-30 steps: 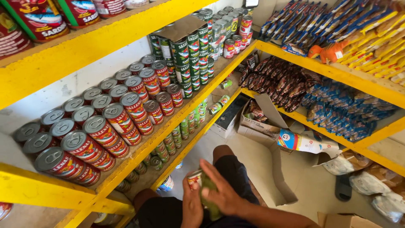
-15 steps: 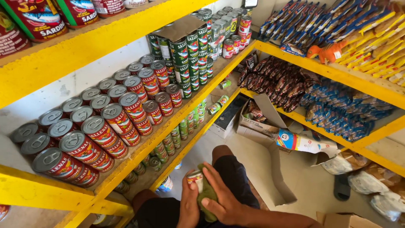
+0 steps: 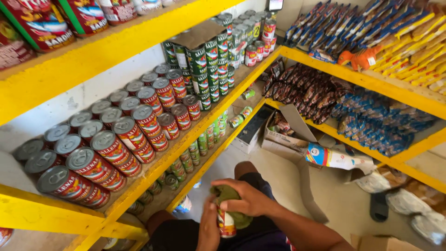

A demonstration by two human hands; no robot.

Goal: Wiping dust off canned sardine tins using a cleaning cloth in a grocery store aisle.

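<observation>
My left hand (image 3: 209,227) grips a small red-labelled tin can (image 3: 226,224) low in the middle of the view, above my lap. My right hand (image 3: 248,200) presses a green cloth (image 3: 227,197) over the can's top and side. The can stands roughly upright, its top hidden by the cloth. To the left, a yellow shelf (image 3: 153,179) carries rows of stacked red-labelled cans (image 3: 116,144).
Green-labelled cans (image 3: 211,60) stand stacked further along the shelf. A lower shelf holds more small cans (image 3: 204,139). Yellow shelves on the right hold dark sachets (image 3: 306,90), blue packets (image 3: 385,125) and yellow packs. An open cardboard box (image 3: 288,135) and a sandal (image 3: 378,207) lie on the floor.
The right hand has shifted with the cloth over the can, from its side to its top. The left hand has slid lower on the can.
</observation>
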